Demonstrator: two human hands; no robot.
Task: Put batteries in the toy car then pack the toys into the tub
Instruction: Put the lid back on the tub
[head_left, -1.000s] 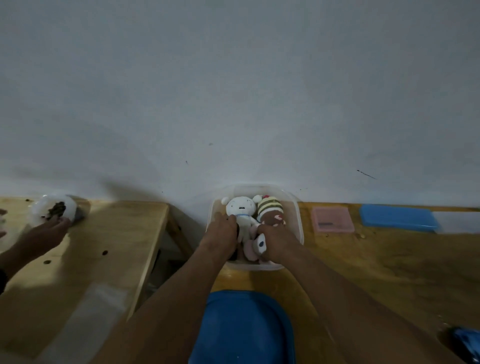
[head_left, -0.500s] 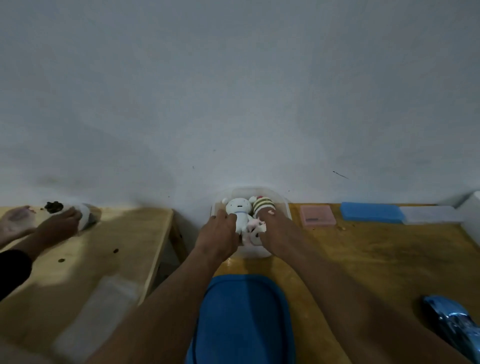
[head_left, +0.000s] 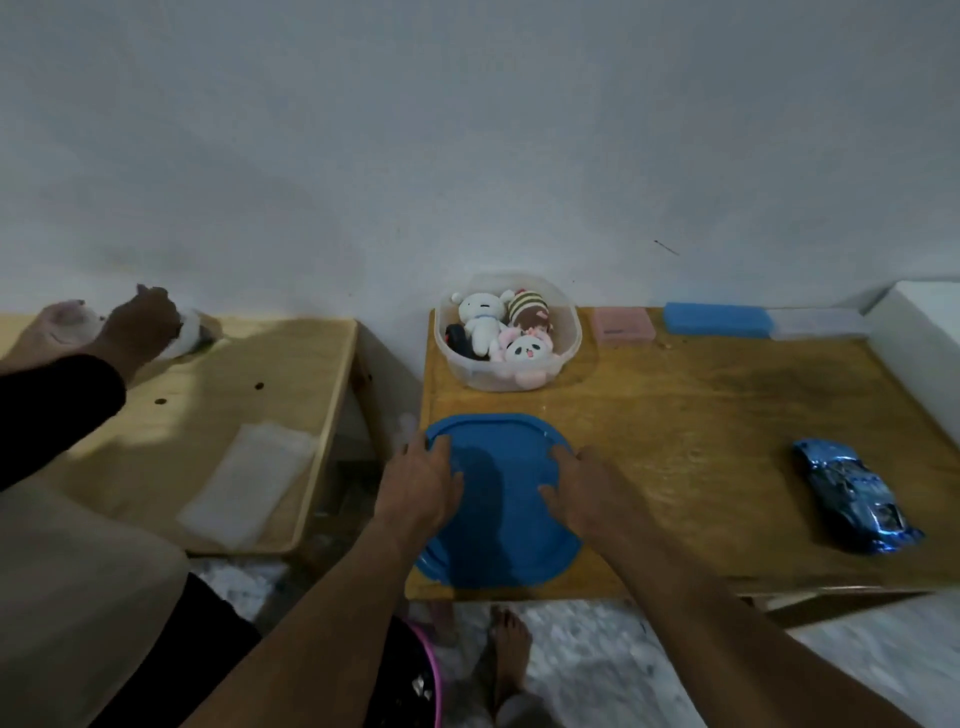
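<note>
A clear plastic tub stands at the back of the wooden table against the wall. Inside it lie a white plush bear, a striped brown plush, a pink panda plush and a dark object. The tub's blue lid lies flat near the table's front edge. My left hand rests on the lid's left side and my right hand on its right side, fingers spread. A shiny blue toy car lies on the table at the right.
A pink box, a blue box and a white box stand along the back and right. On a second wooden table at the left, another person's hands handle a white thing. A gap separates the two tables.
Both my hands have come out of the tub and back toward me, and now lie on the blue lid. The view has tipped downward, so the toy car and the floor show.
</note>
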